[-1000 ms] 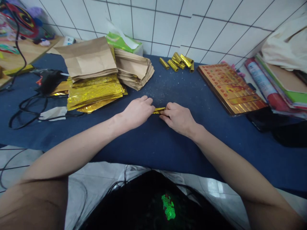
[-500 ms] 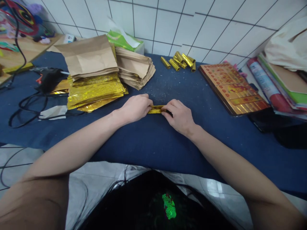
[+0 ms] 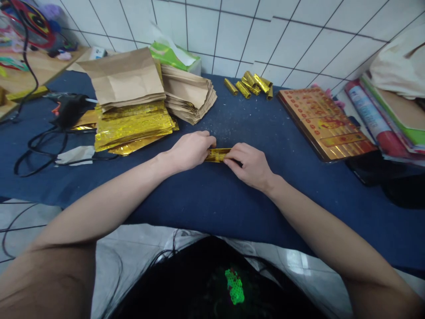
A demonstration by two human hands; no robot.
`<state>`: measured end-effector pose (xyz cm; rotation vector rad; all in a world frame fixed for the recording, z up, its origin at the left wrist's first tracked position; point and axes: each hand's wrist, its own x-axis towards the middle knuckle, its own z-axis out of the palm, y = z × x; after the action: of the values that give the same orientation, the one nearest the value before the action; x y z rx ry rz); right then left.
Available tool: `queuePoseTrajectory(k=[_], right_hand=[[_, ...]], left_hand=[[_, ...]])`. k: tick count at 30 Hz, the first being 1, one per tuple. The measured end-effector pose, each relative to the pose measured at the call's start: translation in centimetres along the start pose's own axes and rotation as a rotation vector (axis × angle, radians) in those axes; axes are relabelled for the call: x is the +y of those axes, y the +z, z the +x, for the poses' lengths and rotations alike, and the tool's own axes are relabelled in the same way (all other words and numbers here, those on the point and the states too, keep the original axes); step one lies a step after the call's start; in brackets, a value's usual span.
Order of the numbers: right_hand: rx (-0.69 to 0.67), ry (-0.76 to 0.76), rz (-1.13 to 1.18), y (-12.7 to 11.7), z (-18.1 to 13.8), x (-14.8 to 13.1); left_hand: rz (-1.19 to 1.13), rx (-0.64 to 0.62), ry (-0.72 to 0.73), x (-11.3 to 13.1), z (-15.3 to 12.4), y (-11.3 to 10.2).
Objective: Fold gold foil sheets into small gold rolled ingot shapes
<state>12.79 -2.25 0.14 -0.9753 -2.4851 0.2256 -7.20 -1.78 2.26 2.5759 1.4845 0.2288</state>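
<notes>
A narrow strip of gold foil paper (image 3: 217,155), folded or rolled, lies on the blue cloth between my two hands. My left hand (image 3: 195,149) pinches its left end with closed fingers. At the right end, the thumb and fingers of my right hand (image 3: 249,161) close on the same paper. Part of the paper is hidden under the fingers. Farther back lie several rolled gold paper tubes (image 3: 251,83). To the left is a stack of gold foil sheets (image 3: 133,126), with brown paper sheets (image 3: 126,79) on top.
A second brown paper stack (image 3: 189,93) sits before a green tissue pack (image 3: 175,57). A black glue gun (image 3: 71,110) with a looped cord lies at left. On the right are a flat orange-gold printed box (image 3: 327,124) and a spray can (image 3: 368,115). A tiled wall borders the back.
My fingers have shifted slightly on the gold paper, and its middle looks a little wider and more open. The view has moved slightly; the surrounding things stay in place.
</notes>
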Motion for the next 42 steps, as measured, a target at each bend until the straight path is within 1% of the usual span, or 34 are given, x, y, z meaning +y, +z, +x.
queuePoseTrajectory(k=[3, 5, 7, 10, 12, 15, 20, 23, 25, 28, 31, 34, 36, 39, 42], right_hand=[[0.160, 0.158, 0.042, 0.0, 0.0, 0.1], [0.183, 0.213, 0.064, -0.1, 0.1, 0.1], [0.184, 0.232, 0.097, -0.3, 0.2, 0.3], [0.226, 0.230, 0.149, -0.5, 0.2, 0.3], [0.233, 0.209, 0.194, -0.5, 0.2, 0.2], [0.222, 0.199, 0.247, -0.5, 0.2, 0.0], [0.274, 0.228, 0.234, -0.3, 0.2, 0.0], [0.306, 0.203, 0.250, -0.1, 0.1, 0.2], [0.321, 0.184, 0.304, 0.1, 0.1, 0.3], [0.306, 0.189, 0.420, 0.2, 0.0, 0.3], [0.294, 0.204, 0.481, 0.3, -0.1, 0.1], [0.297, 0.254, 0.530, 0.5, -0.1, 0.1], [0.289, 0.313, 0.616, 0.8, -0.1, 0.3], [0.278, 0.390, 0.773, 1.2, -0.1, 0.5], [0.277, 0.424, 0.832, 1.3, 0.0, 0.6]], left_hand=[[-0.246, 0.005, -0.081, -0.2, 0.4, 0.2], [-0.437, -0.003, -0.132, -0.4, 0.6, 0.3], [-0.627, -0.028, -0.160, -0.4, 0.8, 0.2], [-0.813, -0.093, -0.185, -0.4, 0.8, -0.1], [-0.851, -0.110, -0.182, -0.3, 0.8, -0.3], [-0.882, -0.100, -0.171, -0.2, 0.7, -0.4], [-0.960, -0.094, -0.185, -0.1, 0.6, -0.1], [-1.024, -0.045, -0.211, -0.2, 0.6, 0.2], [-1.083, 0.005, -0.226, -0.2, 0.7, 0.4], [-1.170, 0.065, -0.226, -0.1, 0.7, 0.7], [-1.281, 0.079, -0.208, 0.2, 0.6, 0.7], [-1.388, 0.064, -0.198, 0.4, 0.5, 0.5], [-1.427, 0.056, -0.210, 0.5, 0.4, 0.4], [-1.447, 0.045, -0.243, 0.6, 0.4, 0.2], [-1.432, 0.045, -0.259, 0.7, 0.4, 0.3]])
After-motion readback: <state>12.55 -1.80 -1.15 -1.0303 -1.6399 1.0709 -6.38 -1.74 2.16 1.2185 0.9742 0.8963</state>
